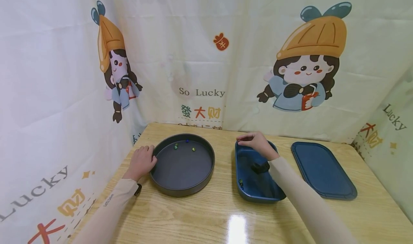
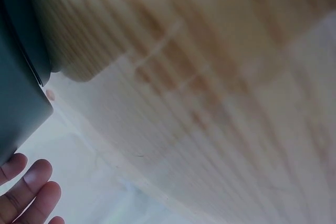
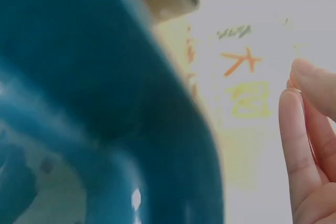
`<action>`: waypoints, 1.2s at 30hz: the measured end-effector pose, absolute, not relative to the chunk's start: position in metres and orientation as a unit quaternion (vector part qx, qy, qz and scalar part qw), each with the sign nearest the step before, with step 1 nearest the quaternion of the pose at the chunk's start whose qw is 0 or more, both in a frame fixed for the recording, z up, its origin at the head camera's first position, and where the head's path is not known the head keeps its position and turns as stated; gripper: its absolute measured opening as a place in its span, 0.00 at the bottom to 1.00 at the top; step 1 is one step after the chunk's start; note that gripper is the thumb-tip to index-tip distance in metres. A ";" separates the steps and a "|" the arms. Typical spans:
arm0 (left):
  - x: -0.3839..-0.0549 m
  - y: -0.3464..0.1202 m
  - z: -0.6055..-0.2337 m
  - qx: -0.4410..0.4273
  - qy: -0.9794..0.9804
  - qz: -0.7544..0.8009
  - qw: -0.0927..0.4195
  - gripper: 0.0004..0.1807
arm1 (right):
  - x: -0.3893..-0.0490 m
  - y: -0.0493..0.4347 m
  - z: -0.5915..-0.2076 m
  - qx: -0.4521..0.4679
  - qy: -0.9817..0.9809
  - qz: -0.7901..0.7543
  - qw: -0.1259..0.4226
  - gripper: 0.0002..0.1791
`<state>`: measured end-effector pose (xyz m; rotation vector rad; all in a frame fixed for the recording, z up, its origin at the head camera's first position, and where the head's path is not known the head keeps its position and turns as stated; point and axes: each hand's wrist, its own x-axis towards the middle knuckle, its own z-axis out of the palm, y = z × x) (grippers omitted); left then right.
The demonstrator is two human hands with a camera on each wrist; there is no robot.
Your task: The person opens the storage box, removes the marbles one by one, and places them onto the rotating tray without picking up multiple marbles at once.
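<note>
My left hand (image 1: 141,162) holds the left rim of a dark grey round pan (image 1: 184,192), its thumb at the rim. In the left wrist view its fingers (image 2: 39,200) show beside the pan's wall (image 2: 23,98). Inside the pan lie a blue marble (image 1: 187,141), a yellow marble (image 1: 193,149) and green ones (image 1: 175,147). Above the far left corner of a blue rectangular container (image 1: 238,165), my right hand (image 1: 258,143) pinches a small reddish marble (image 1: 238,140) between thumb and fingertips. Dark greenish marbles (image 1: 241,182) sit at the container's near left corner.
A blue lid (image 1: 326,170) lies flat on the wooden table (image 1: 180,219), right of the container. Printed curtains (image 1: 200,65) hang behind and along both sides. Between pan and container is a strip of tabletop.
</note>
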<state>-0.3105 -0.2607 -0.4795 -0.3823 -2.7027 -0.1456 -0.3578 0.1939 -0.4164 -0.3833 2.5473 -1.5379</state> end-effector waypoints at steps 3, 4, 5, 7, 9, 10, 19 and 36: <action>-0.311 -0.261 -0.479 -0.138 -0.967 -0.054 0.208 0.09 | -0.359 0.179 -0.407 -0.142 0.838 -0.522 0.072 0.18; -0.311 -0.261 -0.479 -0.139 -0.966 -0.053 0.211 0.09 | -0.359 0.173 -0.404 -0.147 0.836 -0.524 0.072 0.18; -0.311 -0.261 -0.479 -0.139 -0.966 -0.054 0.212 0.09 | -0.359 0.168 -0.402 -0.153 0.834 -0.525 0.071 0.17; -0.311 -0.261 -0.479 -0.139 -0.965 -0.052 0.215 0.09 | -0.360 0.156 -0.398 -0.161 0.828 -0.532 0.072 0.17; -0.311 -0.261 -0.478 -0.139 -0.965 -0.051 0.215 0.09 | -0.360 0.143 -0.396 -0.165 0.818 -0.545 0.077 0.16; -0.311 -0.261 -0.478 -0.139 -0.966 -0.050 0.215 0.09 | -0.360 0.137 -0.395 -0.171 0.814 -0.550 0.080 0.16; -0.312 -0.258 -0.475 -0.143 -0.965 -0.049 0.212 0.07 | -0.367 0.085 -0.402 -0.193 0.804 -0.556 0.089 0.15; -0.310 -0.260 -0.475 -0.135 -0.970 -0.051 0.198 0.08 | -0.377 0.001 -0.421 -0.253 0.807 -0.521 0.117 0.11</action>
